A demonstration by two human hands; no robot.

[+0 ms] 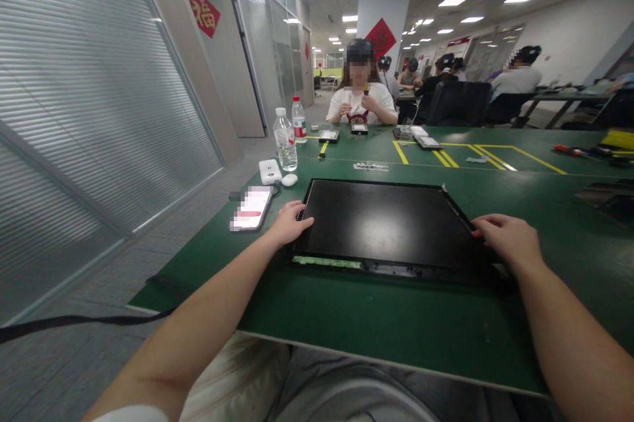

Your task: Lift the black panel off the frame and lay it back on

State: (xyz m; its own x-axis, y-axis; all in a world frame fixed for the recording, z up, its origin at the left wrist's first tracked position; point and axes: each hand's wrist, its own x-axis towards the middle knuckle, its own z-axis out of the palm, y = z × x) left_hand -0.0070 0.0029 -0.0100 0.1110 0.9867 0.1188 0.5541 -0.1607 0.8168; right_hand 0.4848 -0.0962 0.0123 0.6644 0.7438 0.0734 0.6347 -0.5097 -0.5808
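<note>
In front of me a black LCD panel (381, 220) lies screen up on the green table (376, 313). A strip of green circuit board (327, 262) shows along its near edge, on the left. My left hand (290, 222) grips the panel's left edge, thumb on top and fingers curled at the side. On the opposite edge my right hand (508, 237) pinches the frame between thumb and fingers. Its fingertips are partly hidden by the hand itself. At the panel's far right corner a small light tab (444, 187) sticks up.
Left of the panel are a lit phone (251, 208), a white power bank (270, 172), a white round case (290, 179) and two bottles (286, 141). Beyond lie small silver parts (370, 166) and hard drives (329, 137). A person (361, 88) sits opposite. Tools (574, 151) lie far right.
</note>
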